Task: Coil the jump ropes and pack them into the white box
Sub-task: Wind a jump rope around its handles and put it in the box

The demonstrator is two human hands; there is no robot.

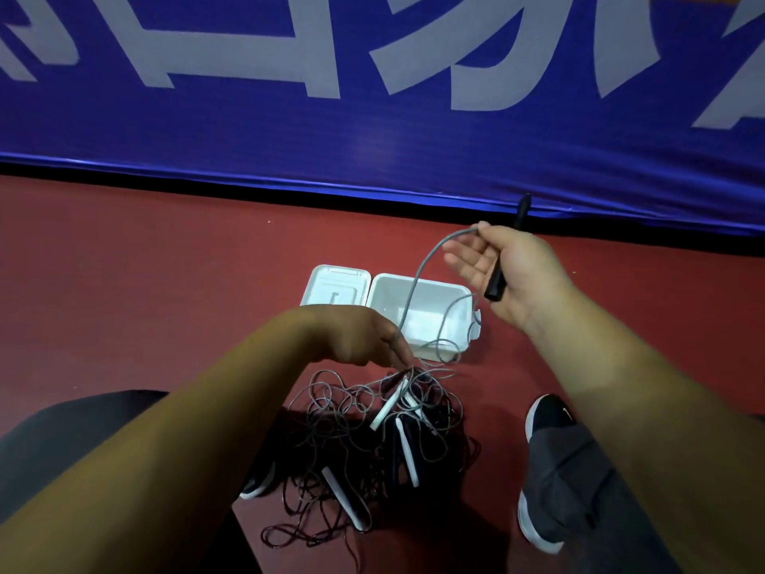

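Person seated low on red floor point(165, 283), blue banner point(372, 151) along the far edge. Jump ropes point(364, 441) lie in one tangled pile between the shoes, close in to the body; several white handles point(387, 410) stick out of it at odd angles. White box point(418, 281) sits just beyond the pile, open, its lid point(335, 287) folded out to the left. Right hand point(509, 271) is raised, to the right of the box and above it, palm turned up; black handle point(496, 283) lies across the palm, held there, long axis running from near-left to far-right, far tip poking out past the hand. Grey cord point(418, 279) leaves the right fingertips, arcs down and to the left across the open box, and meets the left hand point(360, 337) at the far edge of the pile. Left fingers are bunched and pointing down onto that cord; they look to be pinching it, though shadow hides the tips. A slack loop of the same cord drapes over the box's near rim. Judgement: one rope is being drawn free, nothing coiled or packed yet. The free span runs diagonally between the hands, high right to low left, so coiling likely means the left hand, nearer the pile, feeding cord up toward the right. Snag risk where the cord enters the tangle.
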